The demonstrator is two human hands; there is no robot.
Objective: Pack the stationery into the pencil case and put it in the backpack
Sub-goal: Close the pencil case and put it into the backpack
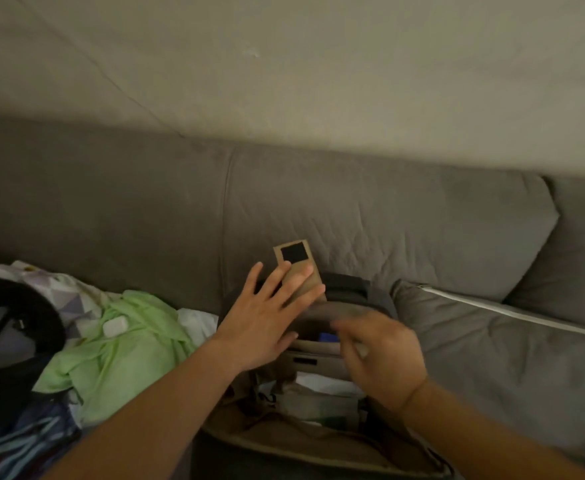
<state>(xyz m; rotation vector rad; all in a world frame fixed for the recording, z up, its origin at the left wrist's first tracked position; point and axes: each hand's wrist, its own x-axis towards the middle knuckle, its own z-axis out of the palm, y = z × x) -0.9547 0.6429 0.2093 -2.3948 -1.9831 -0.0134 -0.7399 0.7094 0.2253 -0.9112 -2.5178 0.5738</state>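
An open grey-and-tan backpack (322, 441) lies on the grey sofa in front of me, its mouth facing up. A tan strap flap with a black square patch (293, 252) sticks up from its far edge. My left hand (270, 310) rests flat with fingers spread against that flap. Over the bag's opening, my right hand (381, 351) is blurred by motion, fingers curled; I cannot tell whether it holds anything. Inside the bag I see a small blue object (329, 337) and pale papers or pouches (315, 393). No pencil case is clearly recognisable.
To the left lie a light green cloth (132, 355) with a small white case (115, 326) on it, patterned fabric, and a black strap or bag (14, 306). A grey cushion with white piping (498, 344) sits to the right. The sofa back (388, 216) rises behind.
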